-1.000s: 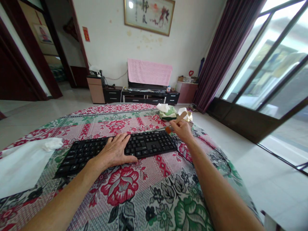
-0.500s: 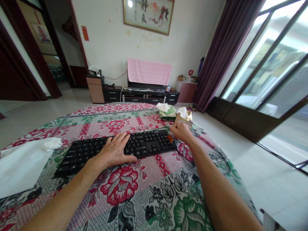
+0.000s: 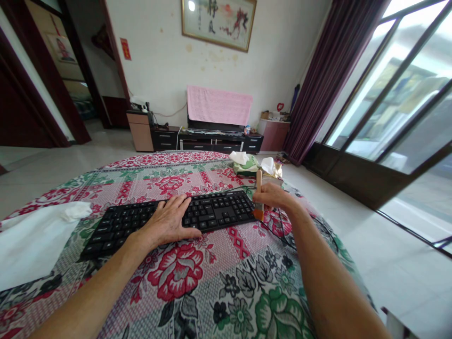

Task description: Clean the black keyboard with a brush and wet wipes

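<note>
A black keyboard [image 3: 226, 212] lies slantwise on the flowered tablecloth [image 3: 219, 263]. My left hand [image 3: 169, 221] rests on its middle keys, fingers stretched out and thumb spread along the near edge. In my right hand [image 3: 273, 195] is a paintbrush [image 3: 259, 181] with a pale wooden handle and orange-brown bristles. The handle points up out of my closed fingers. Its bristles point down at the keyboard's right end, by the number keys; whether they touch it I cannot tell.
A white cloth [image 3: 38, 240] lies at the left of the table. Behind my right hand stand a green tissue pack [image 3: 246, 165] and a golden tissue pack [image 3: 277, 170]. A black cable [image 3: 282, 233] loops over the right side. Beyond are a TV cabinet [image 3: 212, 141] and glass doors [image 3: 381, 108].
My right hand has moved slightly right and nearer to me with the paintbrush, whose handle is now more upright. Its bristles have shifted to the keyboard's right edge. My left hand stays put.
</note>
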`<state>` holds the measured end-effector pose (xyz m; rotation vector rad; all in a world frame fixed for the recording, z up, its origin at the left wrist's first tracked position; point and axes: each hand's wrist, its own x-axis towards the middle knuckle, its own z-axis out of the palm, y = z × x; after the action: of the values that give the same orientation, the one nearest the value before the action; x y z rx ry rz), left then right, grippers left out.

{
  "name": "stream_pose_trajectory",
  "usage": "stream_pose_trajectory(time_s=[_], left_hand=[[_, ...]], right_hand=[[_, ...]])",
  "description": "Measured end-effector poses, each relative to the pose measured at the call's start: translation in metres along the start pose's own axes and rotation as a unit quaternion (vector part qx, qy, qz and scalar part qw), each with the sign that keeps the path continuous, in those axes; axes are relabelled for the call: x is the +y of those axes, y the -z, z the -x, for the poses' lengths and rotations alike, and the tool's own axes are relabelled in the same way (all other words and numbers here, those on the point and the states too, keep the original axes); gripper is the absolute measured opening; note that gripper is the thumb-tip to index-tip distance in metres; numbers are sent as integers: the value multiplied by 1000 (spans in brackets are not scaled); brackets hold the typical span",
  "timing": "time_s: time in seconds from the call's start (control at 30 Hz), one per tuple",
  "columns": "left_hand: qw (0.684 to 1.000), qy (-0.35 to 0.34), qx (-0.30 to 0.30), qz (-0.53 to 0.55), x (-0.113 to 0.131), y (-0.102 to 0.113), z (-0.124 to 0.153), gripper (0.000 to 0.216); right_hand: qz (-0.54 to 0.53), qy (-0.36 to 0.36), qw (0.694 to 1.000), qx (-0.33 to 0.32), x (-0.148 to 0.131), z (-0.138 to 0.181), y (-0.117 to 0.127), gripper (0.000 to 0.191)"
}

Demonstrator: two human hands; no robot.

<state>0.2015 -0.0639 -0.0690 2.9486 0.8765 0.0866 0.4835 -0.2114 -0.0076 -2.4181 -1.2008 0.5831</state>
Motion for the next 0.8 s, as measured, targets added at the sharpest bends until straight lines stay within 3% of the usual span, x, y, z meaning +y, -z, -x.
stream_pose_trajectory(time_s=[0.07, 0.27, 0.43, 0.63, 0.8], left_hand=[[1000, 0, 0, -1, 0, 0, 0, 109], [1000, 0, 4, -2, -1, -2, 0, 109], [1000, -2, 6, -6, -2, -2, -1, 108], [1000, -4, 7, 0, -1, -1, 0, 110], [1000, -3, 3, 5, 0, 0, 0, 109]], right_hand=[[-30, 8, 999, 9, 2, 0, 2, 20], [-106, 92, 969, 201, -2, -17, -21, 30], [-103, 117, 963, 221, -6, -26, -45, 30], [-22, 80, 980, 183, -9, -16, -33, 25], [-35, 104, 971, 211, -11, -14, -32, 26]])
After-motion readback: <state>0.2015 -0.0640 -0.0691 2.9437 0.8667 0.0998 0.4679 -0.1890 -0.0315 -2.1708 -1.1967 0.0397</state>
